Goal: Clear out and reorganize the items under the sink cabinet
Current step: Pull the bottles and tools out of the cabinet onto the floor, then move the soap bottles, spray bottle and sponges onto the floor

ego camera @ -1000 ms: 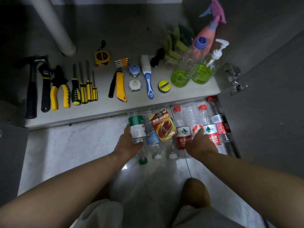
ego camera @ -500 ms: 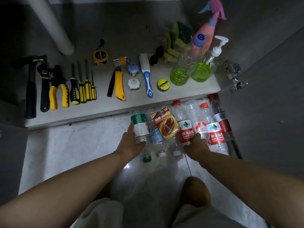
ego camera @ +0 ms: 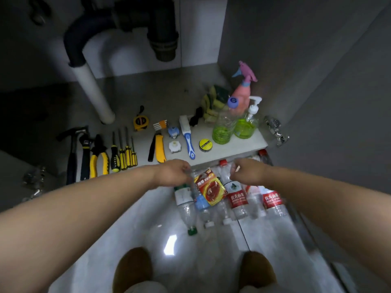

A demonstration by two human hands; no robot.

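Hovering curled over the bottles [ego camera: 220, 199], left hand [ego camera: 172, 174] and right hand [ego camera: 246, 172]; grip unclear.

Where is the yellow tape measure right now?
The yellow tape measure sits on the cabinet floor, left of centre, behind the screwdrivers and right of the white pipe.

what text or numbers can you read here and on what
"6" on the purple cap of the clear bottle.
"农夫山泉" in white on the red bottle labels.
"5" on the red battery pack; its other print is too blurred.
Print on the yellow tape roll, tape measure and green-capped bottle: unreadable.
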